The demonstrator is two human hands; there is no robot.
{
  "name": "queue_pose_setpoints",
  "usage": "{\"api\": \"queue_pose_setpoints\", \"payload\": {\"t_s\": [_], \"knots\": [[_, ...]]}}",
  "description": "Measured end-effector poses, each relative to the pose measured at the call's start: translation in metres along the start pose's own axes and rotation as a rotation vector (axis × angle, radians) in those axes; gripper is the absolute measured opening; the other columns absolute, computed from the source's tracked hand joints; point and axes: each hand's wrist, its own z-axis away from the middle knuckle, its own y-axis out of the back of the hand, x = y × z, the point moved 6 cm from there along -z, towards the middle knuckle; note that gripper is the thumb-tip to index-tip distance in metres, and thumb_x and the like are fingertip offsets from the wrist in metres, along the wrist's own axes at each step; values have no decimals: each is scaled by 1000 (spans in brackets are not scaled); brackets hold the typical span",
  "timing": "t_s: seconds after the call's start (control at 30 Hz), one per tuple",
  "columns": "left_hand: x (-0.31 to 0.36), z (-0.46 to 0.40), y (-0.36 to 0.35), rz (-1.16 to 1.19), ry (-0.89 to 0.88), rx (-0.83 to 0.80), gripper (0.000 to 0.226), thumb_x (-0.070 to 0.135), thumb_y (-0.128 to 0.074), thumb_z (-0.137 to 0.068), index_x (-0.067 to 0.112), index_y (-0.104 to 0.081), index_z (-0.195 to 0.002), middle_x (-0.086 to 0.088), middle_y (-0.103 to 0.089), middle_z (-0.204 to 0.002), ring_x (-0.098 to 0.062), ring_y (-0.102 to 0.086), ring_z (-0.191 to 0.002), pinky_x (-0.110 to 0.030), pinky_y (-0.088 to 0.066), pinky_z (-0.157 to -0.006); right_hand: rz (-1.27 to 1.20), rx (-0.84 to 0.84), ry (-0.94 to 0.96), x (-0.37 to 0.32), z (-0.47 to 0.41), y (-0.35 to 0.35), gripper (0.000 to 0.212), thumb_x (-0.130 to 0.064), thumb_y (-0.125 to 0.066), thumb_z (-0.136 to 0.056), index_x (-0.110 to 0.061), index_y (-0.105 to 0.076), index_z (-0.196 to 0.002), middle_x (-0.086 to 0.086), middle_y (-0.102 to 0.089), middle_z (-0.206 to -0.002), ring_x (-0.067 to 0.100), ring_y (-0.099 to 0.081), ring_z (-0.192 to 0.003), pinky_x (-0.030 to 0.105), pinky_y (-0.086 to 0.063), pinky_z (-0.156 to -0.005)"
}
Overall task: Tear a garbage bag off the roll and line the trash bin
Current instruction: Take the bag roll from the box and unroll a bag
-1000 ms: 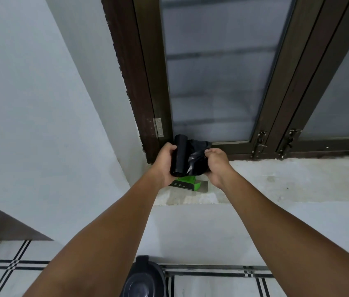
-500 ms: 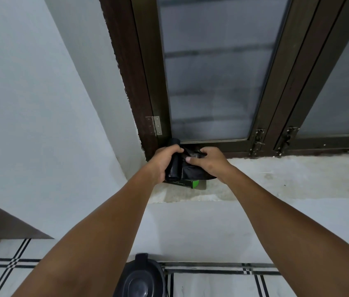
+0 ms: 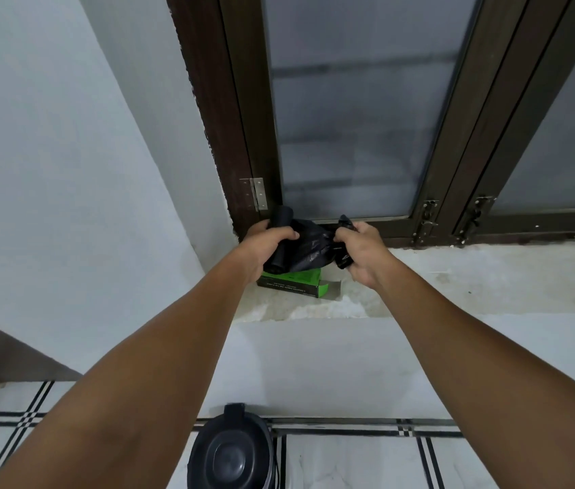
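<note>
At centre frame, just under the window frame [image 3: 243,142], both hands work above the sill [image 3: 490,277]; left hand [image 3: 265,247] has its fingers [image 3: 288,235] curled tight round the garbage bag roll [image 3: 280,220], which stands tilted with its top end poking out above the knuckles; right hand [image 3: 362,252] has its fingers clamped on a bunched end of the garbage bag [image 3: 309,247], a tuft of black film sticking out above the fist.

Bag film spans the gap between the two fists, crumpled, not taut; hands sit near each other, so the pull looks only begun; judged step: tearing one bag off at the perforation, roll anchored by the left hand so the right can pull away; whether the perforation has parted cannot be told, as the film hides it.

Beneath the hands, a green box [image 3: 293,282] lies on the sill, one end flap open toward frame right; probably the roll's packaging, though its print is too small to read.

At bottom centre, the trash bin [image 3: 231,453] stands on the tiled floor [image 3: 349,460] against the wall, directly below the hands; lining not yet started; its top shows dark; whether that is a lid or the bare inside cannot be told.

Risk, judged: thin film may stretch or rip off-line if pulled while bunched.
</note>
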Motion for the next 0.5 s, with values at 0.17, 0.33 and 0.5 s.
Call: {"api": "queue_pose_setpoints", "payload": {"t_s": [0.17,0.33,0.5], "knots": [[7,9,-9,19,-15,-21,32,17,-73,-81,21,-69,-112,-10,-73,-111,-31,-70,-104,-48,-59,-92,-99,75,-37,-5,1,4,27,5,-43,-91,-12,-59,-104,14,-64,-87,27,-60,-72,35,-50,-64],[8,13,-17,29,11,-57,33,22,-66,-82,13,-68,-114,-13,-72,-110,-31,-68,-94,-39,-55,-80,43,-37,-92,-1,2,-1,59,-59,-74,-74,-15,-68,-111,7,-73,-111,29,-70,-99,43,-54,-93],[9,12,-21,69,26,-82,40,21,-64,-83,6,-67,-120,-16,-71,-100,-32,-68,-83,-35,-56,-68,411,-85,53,-8,4,1,32,-38,-86,-78,-13,-71,-92,6,-76,-91,21,-71,-78,30,-55,-70]]}}
